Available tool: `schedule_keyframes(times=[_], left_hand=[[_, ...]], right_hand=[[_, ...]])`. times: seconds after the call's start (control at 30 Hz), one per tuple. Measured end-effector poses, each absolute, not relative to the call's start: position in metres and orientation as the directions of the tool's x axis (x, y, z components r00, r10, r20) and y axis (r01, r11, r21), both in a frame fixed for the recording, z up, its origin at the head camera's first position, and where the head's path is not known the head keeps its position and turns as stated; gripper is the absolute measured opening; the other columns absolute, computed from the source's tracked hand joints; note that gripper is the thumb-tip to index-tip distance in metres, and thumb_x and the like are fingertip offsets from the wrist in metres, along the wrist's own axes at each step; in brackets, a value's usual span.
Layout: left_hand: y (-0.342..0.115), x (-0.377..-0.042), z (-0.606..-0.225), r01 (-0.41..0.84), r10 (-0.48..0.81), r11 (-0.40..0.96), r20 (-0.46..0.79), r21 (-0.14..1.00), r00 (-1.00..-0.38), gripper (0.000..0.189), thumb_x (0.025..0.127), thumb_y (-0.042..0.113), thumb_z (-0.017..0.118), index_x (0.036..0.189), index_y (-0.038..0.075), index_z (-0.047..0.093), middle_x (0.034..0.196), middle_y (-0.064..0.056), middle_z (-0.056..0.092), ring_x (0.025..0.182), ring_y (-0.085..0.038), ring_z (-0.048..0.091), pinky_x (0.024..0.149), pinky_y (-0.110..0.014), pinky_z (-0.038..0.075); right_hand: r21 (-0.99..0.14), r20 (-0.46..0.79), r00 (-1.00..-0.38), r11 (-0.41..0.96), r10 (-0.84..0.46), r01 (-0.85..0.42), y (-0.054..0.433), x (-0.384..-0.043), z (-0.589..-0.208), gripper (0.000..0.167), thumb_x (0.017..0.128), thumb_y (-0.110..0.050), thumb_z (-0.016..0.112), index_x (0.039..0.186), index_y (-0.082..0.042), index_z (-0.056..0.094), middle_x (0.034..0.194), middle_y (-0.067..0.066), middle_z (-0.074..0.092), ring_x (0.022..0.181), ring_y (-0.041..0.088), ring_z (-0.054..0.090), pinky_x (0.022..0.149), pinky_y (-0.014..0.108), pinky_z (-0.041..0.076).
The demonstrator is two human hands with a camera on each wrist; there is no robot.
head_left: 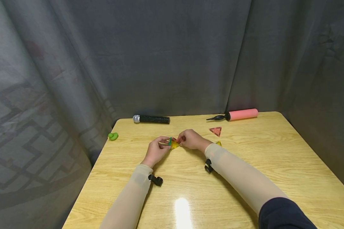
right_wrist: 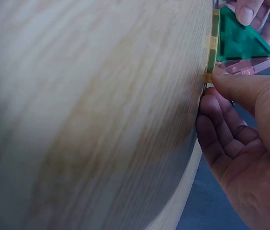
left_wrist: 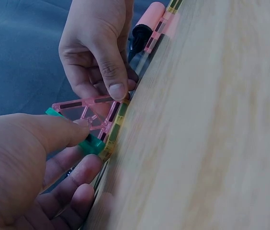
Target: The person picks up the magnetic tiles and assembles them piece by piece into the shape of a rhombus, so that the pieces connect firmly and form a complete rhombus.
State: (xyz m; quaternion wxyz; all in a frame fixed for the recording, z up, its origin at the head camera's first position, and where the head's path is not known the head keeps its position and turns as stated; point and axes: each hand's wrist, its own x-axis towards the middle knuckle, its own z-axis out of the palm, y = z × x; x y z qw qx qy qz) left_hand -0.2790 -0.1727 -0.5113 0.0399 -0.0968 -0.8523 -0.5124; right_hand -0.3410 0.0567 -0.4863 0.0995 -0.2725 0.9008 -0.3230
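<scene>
At the middle of the wooden table (head_left: 246,178) both hands meet over a small cluster of triangular tiles. A yellow tile (head_left: 175,145) (left_wrist: 114,132) (right_wrist: 215,36) lies flat on the wood. My left hand (head_left: 164,143) (left_wrist: 80,143) pinches a green tile (head_left: 170,141) (left_wrist: 91,143) (right_wrist: 240,40) standing on edge on it. My right hand (head_left: 181,140) (left_wrist: 118,88) (right_wrist: 221,88) pinches a translucent pink tile (left_wrist: 84,112) (right_wrist: 247,66) held against the green one above the yellow tile.
A black microphone (head_left: 151,119) and a pink hand pump (head_left: 240,114) (left_wrist: 149,24) lie along the far edge. A red triangular tile (head_left: 216,131) and a yellow tile (head_left: 218,143) sit right of my hands. A small green object (head_left: 113,136) is at the left edge. Grey curtains surround the table.
</scene>
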Motion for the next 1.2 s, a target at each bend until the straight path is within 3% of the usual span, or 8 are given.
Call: schedule_keyframes(times=[0.63,1.2], left_hand=[[-0.171,-0.278,-0.510,0.228,0.169,0.511,0.164,0.829,-0.972,0.046,0.093,0.009,0.081,0.137,0.017,0.068,0.114,-0.004,0.067,0.086,-0.014,0.069,0.076,-0.031,0.059],[-0.172,-0.279,-0.511,0.232,0.167,0.513,0.169,0.826,-0.971,0.044,0.094,0.012,0.081,0.135,0.021,0.068,0.112,-0.001,0.066,0.086,-0.015,0.069,0.076,-0.033,0.060]], right_hand=[[-0.646,-0.023,-0.821,0.636,-0.570,-0.423,0.058,-0.339,-0.481,0.011,0.094,-0.007,0.080,0.104,-0.013,0.080,0.087,-0.004,0.070,0.080,0.012,0.063,0.075,0.033,0.054],[-0.702,0.008,-0.854,0.605,-0.520,-0.375,0.079,-0.325,-0.472,0.022,0.098,-0.016,0.077,0.119,-0.011,0.076,0.103,-0.003,0.070,0.093,0.013,0.065,0.084,0.037,0.057]])
